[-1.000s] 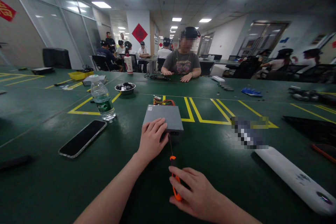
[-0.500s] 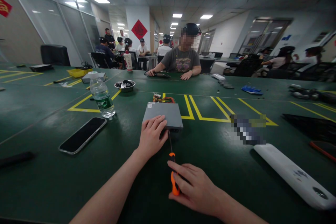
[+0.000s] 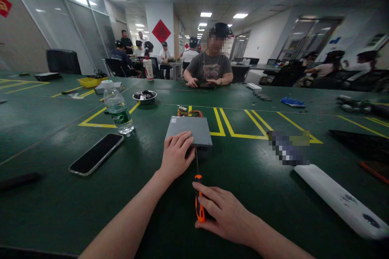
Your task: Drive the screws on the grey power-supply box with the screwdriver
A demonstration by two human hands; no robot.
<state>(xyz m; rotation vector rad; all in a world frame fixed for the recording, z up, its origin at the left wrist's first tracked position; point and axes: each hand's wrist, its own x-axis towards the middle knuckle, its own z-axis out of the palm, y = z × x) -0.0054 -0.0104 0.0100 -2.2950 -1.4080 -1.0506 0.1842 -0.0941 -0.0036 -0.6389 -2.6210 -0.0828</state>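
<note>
A grey metal computer power supply (image 3: pixel 199 130) lies on the green table in front of me, its bundle of coloured cables (image 3: pixel 191 112) at the far side. My left hand (image 3: pixel 178 151) grips its near left part, fingers over the top and thumb at the front face. In my right hand (image 3: pixel 220 212) is an orange and black screwdriver (image 3: pixel 199 206), held by the handle between thumb and fingers. Its shaft points away from me to the front face of the power supply, close to my left thumb. Where the tip sits is too small to make out.
On the left are a phone (image 3: pixel 96 154) and a water bottle (image 3: pixel 118 109); beyond them stands a metal bowl (image 3: pixel 144 97) of dark parts. A long white object (image 3: pixel 337 198) lies at the right. Across the table (image 3: pixel 243 170) sits a person (image 3: pixel 209 68).
The screwdriver's handle has turned, and my right fingers have shifted slightly on it. My left hand stays on the power supply. The person opposite has brought both hands together around a dark object.
</note>
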